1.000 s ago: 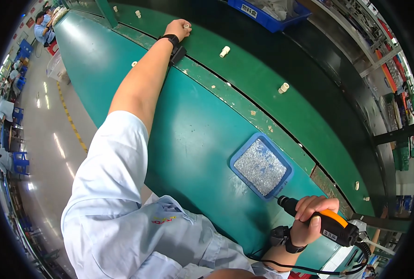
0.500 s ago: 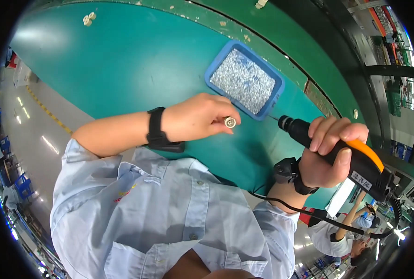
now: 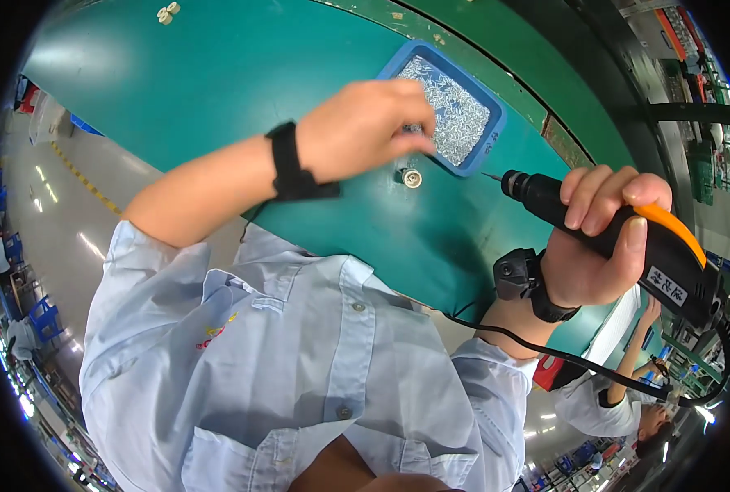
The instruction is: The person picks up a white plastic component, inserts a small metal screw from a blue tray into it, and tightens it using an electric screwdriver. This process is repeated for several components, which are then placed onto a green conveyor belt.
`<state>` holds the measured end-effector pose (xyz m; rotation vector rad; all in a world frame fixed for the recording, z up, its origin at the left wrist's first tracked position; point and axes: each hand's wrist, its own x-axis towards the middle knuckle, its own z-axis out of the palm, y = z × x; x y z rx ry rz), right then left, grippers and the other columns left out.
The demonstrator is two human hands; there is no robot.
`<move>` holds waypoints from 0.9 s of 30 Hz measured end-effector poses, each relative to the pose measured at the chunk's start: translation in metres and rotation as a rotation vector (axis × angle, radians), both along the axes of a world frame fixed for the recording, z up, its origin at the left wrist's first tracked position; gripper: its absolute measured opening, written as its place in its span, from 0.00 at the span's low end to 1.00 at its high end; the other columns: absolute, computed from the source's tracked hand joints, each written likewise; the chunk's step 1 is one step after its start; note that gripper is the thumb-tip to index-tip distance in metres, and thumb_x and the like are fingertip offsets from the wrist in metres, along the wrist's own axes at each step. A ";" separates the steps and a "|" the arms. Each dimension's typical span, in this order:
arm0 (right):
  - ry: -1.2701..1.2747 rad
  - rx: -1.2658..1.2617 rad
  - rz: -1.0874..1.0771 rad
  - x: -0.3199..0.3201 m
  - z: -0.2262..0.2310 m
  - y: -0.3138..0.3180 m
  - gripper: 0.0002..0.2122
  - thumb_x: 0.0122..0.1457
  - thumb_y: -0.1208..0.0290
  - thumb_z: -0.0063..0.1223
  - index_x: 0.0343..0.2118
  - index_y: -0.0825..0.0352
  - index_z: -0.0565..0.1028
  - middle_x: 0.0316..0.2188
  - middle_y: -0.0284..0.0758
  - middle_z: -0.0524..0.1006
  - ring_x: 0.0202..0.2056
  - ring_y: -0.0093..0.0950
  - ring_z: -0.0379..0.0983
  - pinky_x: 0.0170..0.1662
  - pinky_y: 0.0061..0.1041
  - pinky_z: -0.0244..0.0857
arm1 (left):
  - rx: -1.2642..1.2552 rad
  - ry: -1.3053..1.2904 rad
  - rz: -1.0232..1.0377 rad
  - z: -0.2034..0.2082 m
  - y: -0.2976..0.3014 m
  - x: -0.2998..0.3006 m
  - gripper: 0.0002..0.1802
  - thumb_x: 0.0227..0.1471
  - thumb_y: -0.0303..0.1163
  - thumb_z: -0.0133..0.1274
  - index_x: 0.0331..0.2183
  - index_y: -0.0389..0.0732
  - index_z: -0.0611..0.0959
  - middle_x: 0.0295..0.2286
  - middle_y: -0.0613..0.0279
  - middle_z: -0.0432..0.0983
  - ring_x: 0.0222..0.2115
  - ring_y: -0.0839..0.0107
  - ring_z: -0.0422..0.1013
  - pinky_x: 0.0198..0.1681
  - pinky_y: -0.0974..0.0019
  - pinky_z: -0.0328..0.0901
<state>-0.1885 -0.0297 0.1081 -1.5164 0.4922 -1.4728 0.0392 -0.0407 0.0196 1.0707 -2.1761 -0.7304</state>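
Observation:
My left hand (image 3: 373,127) reaches over the near left rim of a blue tray (image 3: 496,135), its fingers bent and a gap showing between thumb and forefinger. I see nothing held in it, though the fingertips are partly hidden. The tray holds many small silvery screws (image 3: 463,123). Just below that hand, a small round metal part (image 3: 411,178) stands on the green table, its ringed end facing up. My right hand (image 3: 602,238) is wrapped round a black and orange electric screwdriver (image 3: 668,271). Its thin bit points left, close to the tray's near right corner.
Several small cream-coloured pieces (image 3: 168,12) lie at the far left of the green table (image 3: 217,90). A black cable (image 3: 561,379) runs from the screwdriver past my right forearm. A green ledge (image 3: 537,74) borders the table's far side. Another person (image 3: 598,406) is at lower right.
My left hand has let go of the round metal part, which now stands on the table, and has moved up to the tray. My right hand with the screwdriver has shifted slightly right.

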 end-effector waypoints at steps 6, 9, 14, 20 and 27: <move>0.008 0.004 0.042 0.004 -0.004 -0.004 0.11 0.54 0.65 0.44 0.36 0.66 0.66 0.16 0.28 0.61 0.18 0.21 0.58 0.27 0.23 0.54 | -0.003 -0.308 -0.002 -0.006 -0.049 -0.005 0.07 0.42 0.29 0.58 0.27 0.38 0.79 0.28 0.58 0.74 0.28 0.60 0.71 0.32 0.62 0.66; 0.000 0.007 -0.007 0.007 -0.003 -0.006 0.13 0.53 0.65 0.51 0.34 0.68 0.64 0.14 0.31 0.64 0.15 0.23 0.62 0.23 0.24 0.60 | 0.291 -0.362 -0.077 0.000 -0.057 -0.011 0.07 0.42 0.31 0.58 0.25 0.39 0.80 0.28 0.58 0.75 0.31 0.61 0.72 0.34 0.61 0.65; 0.015 0.025 -0.024 0.010 -0.002 -0.007 0.13 0.53 0.65 0.51 0.34 0.68 0.64 0.14 0.30 0.64 0.15 0.23 0.62 0.23 0.25 0.60 | 0.006 0.007 -0.003 -0.019 -0.052 -0.009 0.05 0.42 0.28 0.58 0.25 0.38 0.80 0.26 0.59 0.75 0.28 0.62 0.72 0.31 0.64 0.66; -0.080 0.057 -0.025 0.015 -0.003 -0.002 0.14 0.56 0.62 0.49 0.38 0.67 0.63 0.15 0.30 0.65 0.16 0.24 0.63 0.23 0.25 0.59 | 0.101 0.194 0.052 -0.011 -0.022 -0.009 0.06 0.40 0.32 0.60 0.24 0.42 0.81 0.26 0.63 0.74 0.31 0.64 0.70 0.34 0.63 0.64; -0.150 0.034 0.144 0.018 0.004 0.013 0.14 0.56 0.59 0.46 0.39 0.63 0.67 0.18 0.26 0.63 0.18 0.17 0.60 0.25 0.19 0.52 | 0.048 0.265 -0.008 -0.007 0.012 -0.013 0.08 0.34 0.30 0.65 0.22 0.45 0.82 0.25 0.70 0.69 0.32 0.70 0.64 0.37 0.69 0.59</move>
